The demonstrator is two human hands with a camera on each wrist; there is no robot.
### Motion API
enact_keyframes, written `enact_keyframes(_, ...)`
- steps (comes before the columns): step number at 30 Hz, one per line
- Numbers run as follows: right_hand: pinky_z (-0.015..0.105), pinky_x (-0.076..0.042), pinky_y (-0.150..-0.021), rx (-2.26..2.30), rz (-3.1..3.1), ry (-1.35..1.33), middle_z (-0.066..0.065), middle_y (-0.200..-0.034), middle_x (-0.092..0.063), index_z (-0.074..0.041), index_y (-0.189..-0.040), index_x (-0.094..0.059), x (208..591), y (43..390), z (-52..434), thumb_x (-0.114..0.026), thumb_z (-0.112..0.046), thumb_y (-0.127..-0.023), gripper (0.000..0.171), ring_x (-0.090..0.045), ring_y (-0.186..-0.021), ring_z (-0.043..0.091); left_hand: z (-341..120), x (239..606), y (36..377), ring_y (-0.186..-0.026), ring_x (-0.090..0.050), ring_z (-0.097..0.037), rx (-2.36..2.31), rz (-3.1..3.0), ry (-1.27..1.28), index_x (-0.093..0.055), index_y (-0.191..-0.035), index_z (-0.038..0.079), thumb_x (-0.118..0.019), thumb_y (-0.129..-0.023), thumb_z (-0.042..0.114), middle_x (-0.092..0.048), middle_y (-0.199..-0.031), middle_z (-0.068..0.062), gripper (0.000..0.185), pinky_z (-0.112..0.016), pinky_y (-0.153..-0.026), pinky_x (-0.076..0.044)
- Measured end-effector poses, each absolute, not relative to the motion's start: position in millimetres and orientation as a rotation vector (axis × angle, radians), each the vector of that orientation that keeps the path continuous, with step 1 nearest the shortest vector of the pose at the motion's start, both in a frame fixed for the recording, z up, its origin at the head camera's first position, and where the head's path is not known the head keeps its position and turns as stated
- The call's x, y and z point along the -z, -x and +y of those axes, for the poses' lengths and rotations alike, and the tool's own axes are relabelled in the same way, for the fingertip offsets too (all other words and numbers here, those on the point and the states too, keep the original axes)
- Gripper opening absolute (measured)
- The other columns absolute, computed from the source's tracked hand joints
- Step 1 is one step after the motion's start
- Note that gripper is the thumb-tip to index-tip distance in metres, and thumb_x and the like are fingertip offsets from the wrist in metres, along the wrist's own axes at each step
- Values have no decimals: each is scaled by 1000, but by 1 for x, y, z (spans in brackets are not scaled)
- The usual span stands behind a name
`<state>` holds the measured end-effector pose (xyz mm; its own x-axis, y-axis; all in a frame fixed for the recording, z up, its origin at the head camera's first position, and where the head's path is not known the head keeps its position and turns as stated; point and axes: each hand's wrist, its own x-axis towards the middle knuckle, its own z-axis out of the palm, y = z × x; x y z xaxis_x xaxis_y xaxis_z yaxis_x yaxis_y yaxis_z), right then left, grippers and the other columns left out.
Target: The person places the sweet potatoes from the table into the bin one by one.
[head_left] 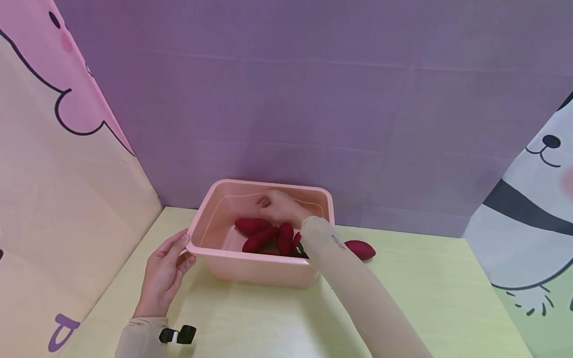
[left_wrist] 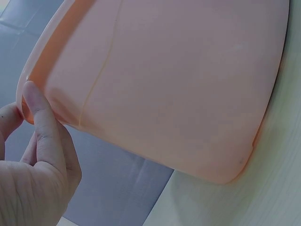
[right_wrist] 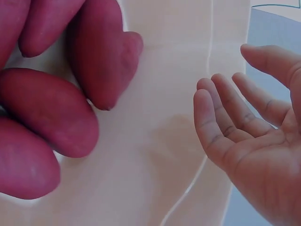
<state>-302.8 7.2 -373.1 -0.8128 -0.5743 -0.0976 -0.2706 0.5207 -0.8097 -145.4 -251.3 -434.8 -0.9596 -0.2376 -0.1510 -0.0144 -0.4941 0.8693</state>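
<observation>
Gripping the pink tub [head_left: 250, 271], left hand [head_left: 165, 271]; right hand [head_left: 279, 206] open above sweet potatoes [head_left: 264, 237].

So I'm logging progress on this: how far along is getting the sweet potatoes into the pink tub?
Mostly done: several sweet potatoes already lie in the pink tub. In hand: the left hand holds the tub's rim, while the right hand is inside over the pile, open and holding nothing. Left: one sweet potato on the table to the tub's right.

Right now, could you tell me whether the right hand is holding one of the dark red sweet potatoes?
No, the right hand is open and empty above the pink plastic tub, beside the dark red sweet potatoes.
</observation>
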Motion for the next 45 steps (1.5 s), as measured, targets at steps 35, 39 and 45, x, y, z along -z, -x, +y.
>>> enact_keyframes(35,41,-55,-89,1307,2618,987,9,-113,-67,-7,-124,-62,311,262,115,-72,-13,-94,32,-65,-101,22,-248,437,155,-80,-65,-12,2590,-1492,-329,-75,-117,15,-75,-92,21,-66,-108,0,26,-21,-72,-58)
enact_keyframes(39,43,-55,-88,1366,2656,909,13,-116,-66,-5,-126,-61,323,257,147,-71,-12,-94,34,-65,-101,26,-249,438,155,-79,-65,-11,2598,-1483,-323,-75,-118,15,-74,-92,20,-66,-108,0,26,-21,-72,-58)
enact_keyframes(45,46,-52,-92,1471,2673,785,15,-123,-64,-1,-129,-58,353,255,194,-69,-9,-95,36,-64,-102,28,-252,439,154,-77,-64,-12,2611,-1452,-319,-76,-115,15,-73,-93,18,-66,-103,-1,22,-21,-71,-58)
